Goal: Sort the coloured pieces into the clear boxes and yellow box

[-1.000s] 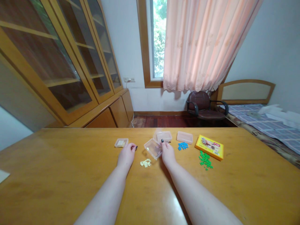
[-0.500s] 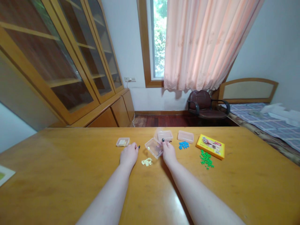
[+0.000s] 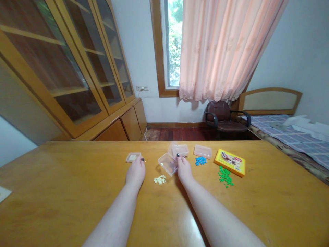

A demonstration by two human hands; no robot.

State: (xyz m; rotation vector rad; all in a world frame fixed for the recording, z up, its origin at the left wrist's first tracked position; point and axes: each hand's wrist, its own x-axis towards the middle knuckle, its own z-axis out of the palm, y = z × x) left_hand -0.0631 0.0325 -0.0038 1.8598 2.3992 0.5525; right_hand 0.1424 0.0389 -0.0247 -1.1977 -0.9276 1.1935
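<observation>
The right hand is pinching the corner of a see-through box, which is leaning just behind some pale pieces; what is inside is looking too blurry to tell. The left hand is curling nearly closed beside a little box that is holding something pale. I can't tell if it is gripping anything. A pink box is lying behind the blue pieces.

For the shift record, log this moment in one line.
left hand: near small box | right hand: holds clear box | pale pieces: on table
</observation>
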